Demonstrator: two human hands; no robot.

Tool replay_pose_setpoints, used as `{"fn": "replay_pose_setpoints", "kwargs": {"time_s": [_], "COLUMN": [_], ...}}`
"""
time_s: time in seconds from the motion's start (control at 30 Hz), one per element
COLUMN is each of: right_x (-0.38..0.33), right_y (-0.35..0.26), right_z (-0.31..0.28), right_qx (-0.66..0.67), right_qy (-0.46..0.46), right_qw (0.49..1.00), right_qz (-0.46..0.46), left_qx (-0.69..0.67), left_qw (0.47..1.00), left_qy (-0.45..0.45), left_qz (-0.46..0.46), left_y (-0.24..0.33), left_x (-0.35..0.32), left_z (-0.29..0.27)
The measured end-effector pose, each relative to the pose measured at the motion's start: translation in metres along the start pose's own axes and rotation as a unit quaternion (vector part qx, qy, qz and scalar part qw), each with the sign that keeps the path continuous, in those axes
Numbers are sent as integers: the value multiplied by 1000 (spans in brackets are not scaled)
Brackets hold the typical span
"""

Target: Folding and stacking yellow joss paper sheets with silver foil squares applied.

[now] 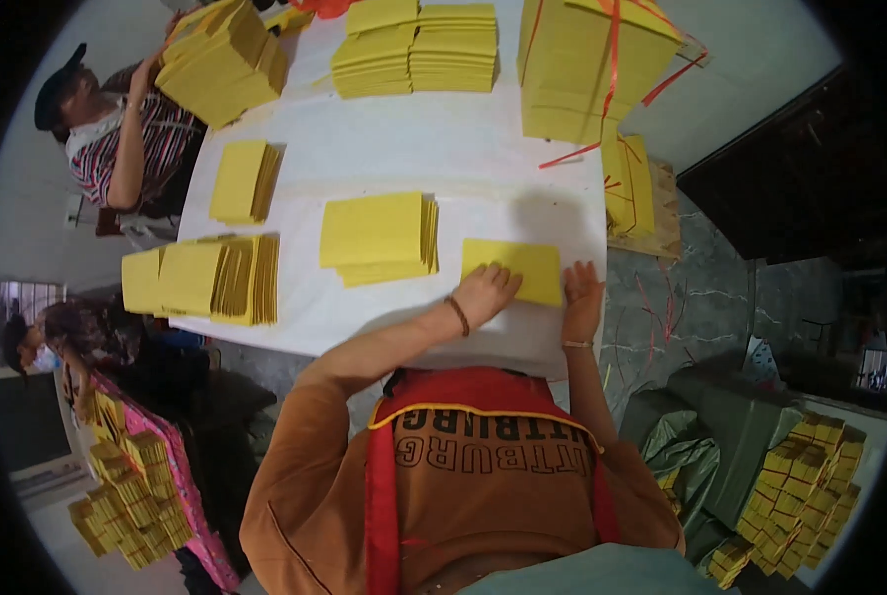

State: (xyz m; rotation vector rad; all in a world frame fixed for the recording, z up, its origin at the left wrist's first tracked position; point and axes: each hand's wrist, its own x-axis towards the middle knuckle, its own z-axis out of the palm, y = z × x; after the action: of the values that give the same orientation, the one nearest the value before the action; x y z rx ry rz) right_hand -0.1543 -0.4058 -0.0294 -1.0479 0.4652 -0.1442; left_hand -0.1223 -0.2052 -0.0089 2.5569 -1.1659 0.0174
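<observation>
At the near right corner of the bench [443, 149], both of my hands lie flat and open on a small yellow sheet pile [523, 266]: my left hand [485, 293] presses its near left corner, fingers spread, and my right hand [581, 297] lies along its right edge, close to where the white cover drops away. Nothing is gripped; the two palms sit apart, one at each end of the paper. To do this well, I judge I should keep the pressure even and square the edges against each other before lifting anything, because thin sheets this close to the bench edge could slide off to the right. Just left of me lies a thicker yellow stack [379, 238], with a fanned-out pile [220, 280] further left and tall bundles [587, 64] tied with red ribbon at the far right. Hard to say how many sheets are under my palms, since the top one hides the rest, and my fingertips cover its near edge. A person [116, 129] at the far left handles another stack, but their hands are partly hidden by it.
</observation>
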Motion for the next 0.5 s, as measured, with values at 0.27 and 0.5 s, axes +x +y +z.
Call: {"fn": "replay_pose_setpoints", "kwargs": {"time_s": [0.27, 0.5], "right_x": [-5, -11], "right_y": [-3, 19], "right_z": [40, 115], "right_qx": [31, -167], "right_qy": [17, -132], "right_qw": [994, 964], "right_qz": [104, 160], "left_qx": [-31, 209], "left_qw": [955, 946], "left_qy": [290, 215], "left_qz": [44, -123], "left_y": [-32, -115], "left_x": [0, -97], "left_z": [-134, -129]}}
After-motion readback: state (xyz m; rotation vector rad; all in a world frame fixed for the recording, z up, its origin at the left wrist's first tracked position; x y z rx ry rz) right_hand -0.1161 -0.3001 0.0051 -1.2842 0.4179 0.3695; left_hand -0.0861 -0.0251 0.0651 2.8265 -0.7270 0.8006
